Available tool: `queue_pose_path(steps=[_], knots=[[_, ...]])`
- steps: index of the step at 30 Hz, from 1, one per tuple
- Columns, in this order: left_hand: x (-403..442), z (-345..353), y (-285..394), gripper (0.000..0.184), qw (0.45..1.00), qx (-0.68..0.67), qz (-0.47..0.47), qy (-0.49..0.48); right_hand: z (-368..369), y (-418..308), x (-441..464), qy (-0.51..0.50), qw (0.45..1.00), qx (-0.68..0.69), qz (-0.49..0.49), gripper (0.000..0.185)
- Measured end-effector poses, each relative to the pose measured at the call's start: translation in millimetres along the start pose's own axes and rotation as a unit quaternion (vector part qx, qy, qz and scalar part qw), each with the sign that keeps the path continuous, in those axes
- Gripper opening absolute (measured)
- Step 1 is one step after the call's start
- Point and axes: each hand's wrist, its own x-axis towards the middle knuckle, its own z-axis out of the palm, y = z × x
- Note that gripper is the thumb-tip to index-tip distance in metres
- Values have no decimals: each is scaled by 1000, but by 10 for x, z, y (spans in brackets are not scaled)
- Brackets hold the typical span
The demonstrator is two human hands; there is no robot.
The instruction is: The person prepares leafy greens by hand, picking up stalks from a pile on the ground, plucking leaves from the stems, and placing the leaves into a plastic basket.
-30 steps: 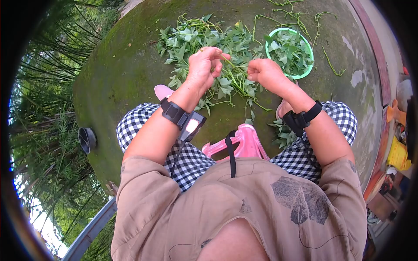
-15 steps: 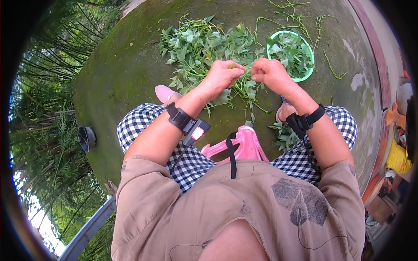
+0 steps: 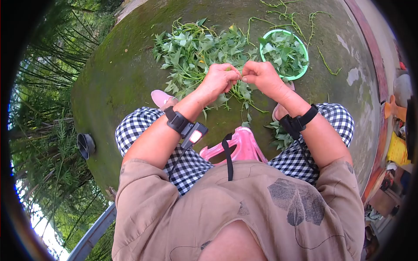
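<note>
Head view: the large leafy heap on the mossy ground remains outside the green-rimmed basket, which holds a smaller load of loose leaves, so the work appears to be partway through. Mostly bare stems lie beyond and beside the basket. At the heap's near edge, the left hand pinches a slender green sprig; the right hand's fingertips are drawn together just beside it, their contact with it indeterminable

The trousers are checked in black and white, the shirt brown with dark leaf prints, the stool pink, the basket rim pale green, the leaves green.
</note>
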Motion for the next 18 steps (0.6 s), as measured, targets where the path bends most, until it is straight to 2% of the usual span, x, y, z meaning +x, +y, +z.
queue_pose_path(steps=[9,10,11,15,17,18], knots=[[2,78,-76,7,1000,6,-23,-7,-116,-60,-41,26,986,158,50,9],[7,75,-95,7,1000,8,-28,-5,-192,-85,-24,52,983,174,32,7],[15,67,-109,7,999,1,-37,-1,-306,-113,-6,61,978,189,70,6],[23,7,-138,8,997,-29,-66,15,-790,55,74,155,968,183,79,5],[36,-17,-154,8,993,-70,-93,27,-1024,229,81,200,970,84,107,12],[46,-31,-154,8,987,-103,-115,36,-1112,273,75,240,960,-48,135,17]])
